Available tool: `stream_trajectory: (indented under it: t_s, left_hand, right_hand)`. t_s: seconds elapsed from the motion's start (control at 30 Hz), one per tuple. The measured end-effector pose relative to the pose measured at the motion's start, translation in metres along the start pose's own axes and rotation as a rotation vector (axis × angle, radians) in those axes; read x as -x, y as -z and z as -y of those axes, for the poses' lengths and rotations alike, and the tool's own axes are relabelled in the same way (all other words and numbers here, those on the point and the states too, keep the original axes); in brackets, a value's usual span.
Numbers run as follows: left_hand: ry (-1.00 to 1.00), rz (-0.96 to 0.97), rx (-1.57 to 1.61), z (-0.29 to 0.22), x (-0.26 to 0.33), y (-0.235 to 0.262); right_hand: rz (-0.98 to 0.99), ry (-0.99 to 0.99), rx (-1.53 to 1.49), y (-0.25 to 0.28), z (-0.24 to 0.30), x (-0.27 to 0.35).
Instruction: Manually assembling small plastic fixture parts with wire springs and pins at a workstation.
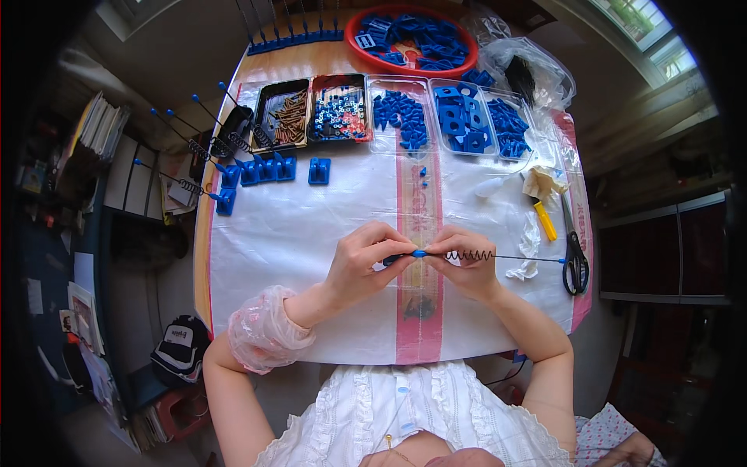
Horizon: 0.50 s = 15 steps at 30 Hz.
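My left hand [364,255] and my right hand [469,265] meet over the middle of the table, both closed in a pinch. Between their fingertips is a small blue plastic piece [419,254]; a dark loop shows at the left fingers. From my right fingers a black coil spring [475,255] runs out to the right and goes over into a straight wire with a blue tip [562,261]. A clear plastic sleeve cover [272,328] sits round my left forearm.
Behind my hands stand trays of brown screws [289,117], nuts [340,109], blue cones [403,117] and flat blue parts [464,117]. Blue bases with spring wires [268,168] stand at left. Black-handled scissors [576,265] and a yellow-handled tool [545,222] lie right. A red basin [352,43] stands far back.
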<state>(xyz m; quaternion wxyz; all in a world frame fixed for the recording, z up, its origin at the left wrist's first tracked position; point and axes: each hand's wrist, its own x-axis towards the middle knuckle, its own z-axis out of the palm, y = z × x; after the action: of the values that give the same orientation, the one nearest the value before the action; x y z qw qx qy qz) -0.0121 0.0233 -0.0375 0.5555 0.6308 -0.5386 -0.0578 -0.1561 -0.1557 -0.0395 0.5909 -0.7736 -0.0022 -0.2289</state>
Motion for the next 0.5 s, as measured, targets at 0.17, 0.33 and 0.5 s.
stream_trajectory:
  t_s: [0.17, 0.33, 0.5]
  left_hand:
    - [0.009, 0.006, -0.012, 0.0008, 0.0012, 0.0011]
    - [0.004, 0.002, -0.012, 0.0008, 0.0015, 0.0]
    - [-0.002, 0.008, -0.029, -0.0007, 0.0011, 0.0009]
  right_hand:
    - [0.002, -0.017, -0.038, -0.0015, -0.0018, -0.0011]
    - [0.002, -0.035, -0.056, -0.0011, -0.0042, 0.0013]
    - [0.002, -0.021, -0.031, -0.0017, -0.0042, 0.0011]
